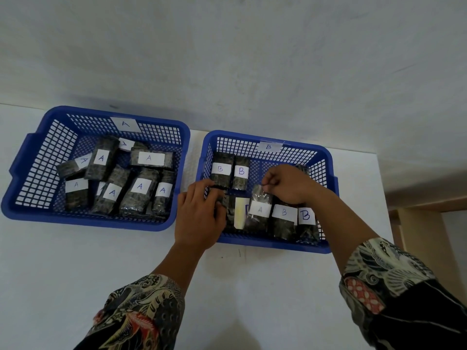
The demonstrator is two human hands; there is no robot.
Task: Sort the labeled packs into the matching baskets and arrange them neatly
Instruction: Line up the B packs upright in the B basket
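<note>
Two blue plastic baskets stand side by side on a white table. The left basket (38,157) carries an A tag and holds several dark packs labeled A (101,157). The right basket (326,157) carries a B tag and holds packs labeled B (241,173). Among them lies one pack labeled A (260,210). My right hand (290,183) pinches the top end of that A pack. My left hand (199,213) reaches over the basket's left wall and grips a dark pack (228,213) whose label is turned sideways and partly hidden.
The table's right edge (381,198) runs just beyond the B basket, with a brown floor area past it. A grey wall rises right behind both baskets. Bare white tabletop (126,253) lies in front of the baskets, between my patterned sleeves.
</note>
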